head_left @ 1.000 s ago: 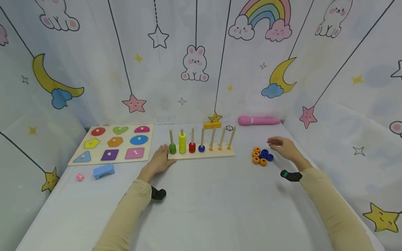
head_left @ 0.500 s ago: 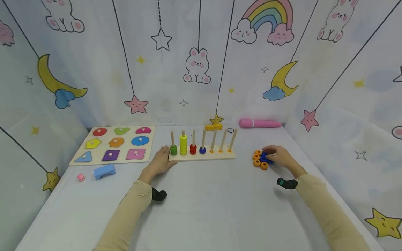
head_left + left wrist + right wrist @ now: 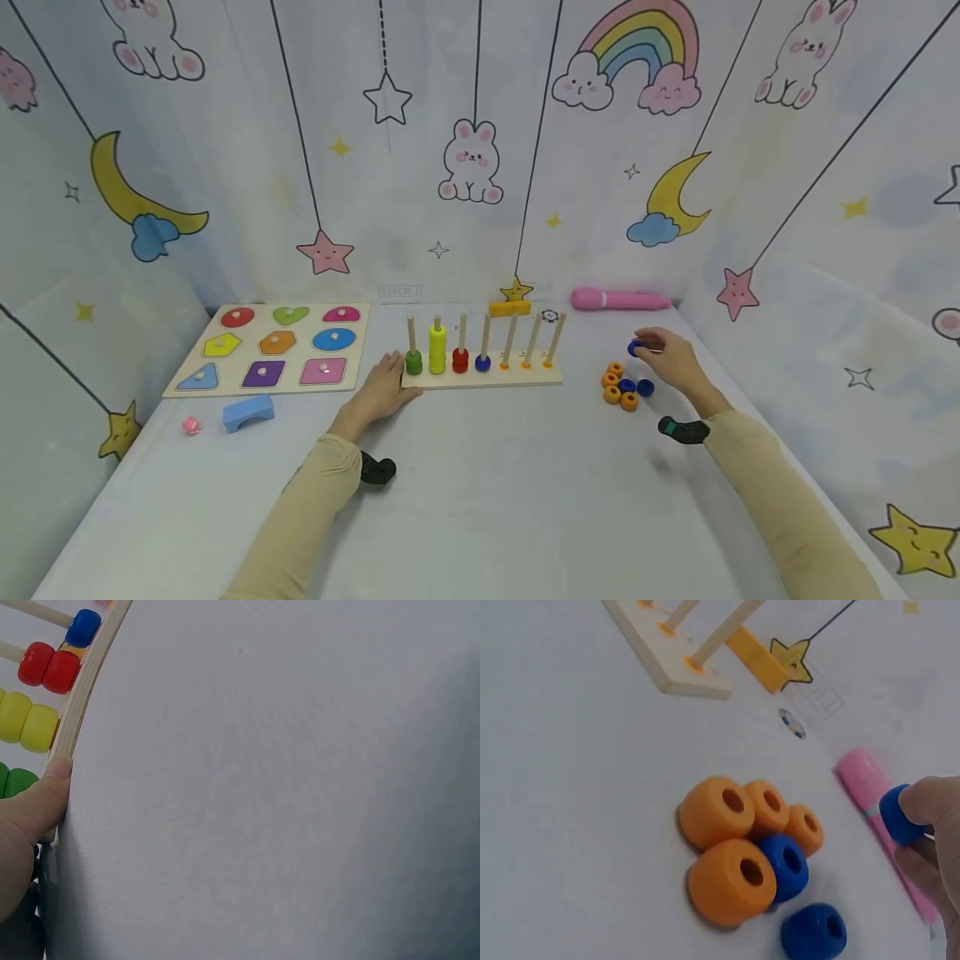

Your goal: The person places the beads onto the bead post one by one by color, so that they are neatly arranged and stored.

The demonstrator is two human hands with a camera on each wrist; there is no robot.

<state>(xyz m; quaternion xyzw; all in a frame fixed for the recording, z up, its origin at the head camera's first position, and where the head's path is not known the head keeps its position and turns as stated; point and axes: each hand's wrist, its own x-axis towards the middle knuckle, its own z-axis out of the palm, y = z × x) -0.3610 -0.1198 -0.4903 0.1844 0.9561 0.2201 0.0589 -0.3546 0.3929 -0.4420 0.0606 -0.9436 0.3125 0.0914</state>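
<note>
My left hand [image 3: 378, 390] grips the left end of a wooden peg board [image 3: 487, 381], the thumb [image 3: 46, 796] along its front edge. Green beads [image 3: 413, 363], a tall yellow stack [image 3: 437, 350], red beads [image 3: 460, 361] and a blue bead [image 3: 482, 364] sit on its left pegs; the three right pegs are bare. Over on the right, my right hand [image 3: 672, 364] pinches a blue bead [image 3: 898, 816] between thumb and fingers, raised above the table. Below it lie several orange beads [image 3: 731, 881] and two loose blue beads [image 3: 814, 932].
A shape puzzle board [image 3: 247, 389] lies at the back left, with a blue arch block [image 3: 248, 412] and a small pink piece [image 3: 192, 426] before it. Behind the peg board is a yellow block [image 3: 510, 308]. A pink pen-shaped object [image 3: 621, 299] lies along the back wall.
My right hand has come down to the loose beads, taken one blue bead and lifted it up and back. My left hand stays at the peg board's end.
</note>
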